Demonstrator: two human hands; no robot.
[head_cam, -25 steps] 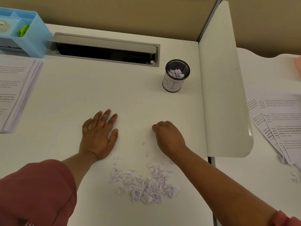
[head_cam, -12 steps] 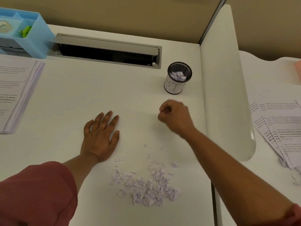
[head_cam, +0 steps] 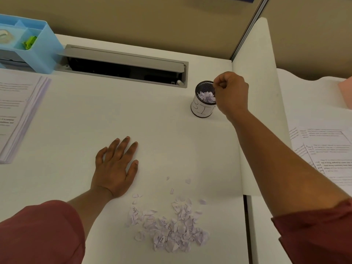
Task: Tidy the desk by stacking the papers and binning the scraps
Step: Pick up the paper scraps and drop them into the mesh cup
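Observation:
A small black mesh bin (head_cam: 202,109) with a white label stands at the desk's back right, with paper scraps inside it. My right hand (head_cam: 231,94) hovers over its right rim, fingers curled and fingertips pinched together as if on small scraps, which stay hidden. My left hand (head_cam: 114,168) rests flat and open on the desk, left of centre. A pile of torn paper scraps (head_cam: 171,229) lies near the front edge, with a few loose bits just beyond it. A stack of printed papers (head_cam: 17,115) sits at the far left.
A blue desk organiser (head_cam: 43,50) stands at the back left beside a grey cable slot (head_cam: 123,67). A white divider panel (head_cam: 262,130) bounds the desk on the right. Beyond it, loose printed sheets (head_cam: 323,149) lie fanned on the neighbouring desk.
My right hand rose from the desk beside the scraps and travelled back and right to the bin, fingers staying curled. My left hand has stayed flat in place.

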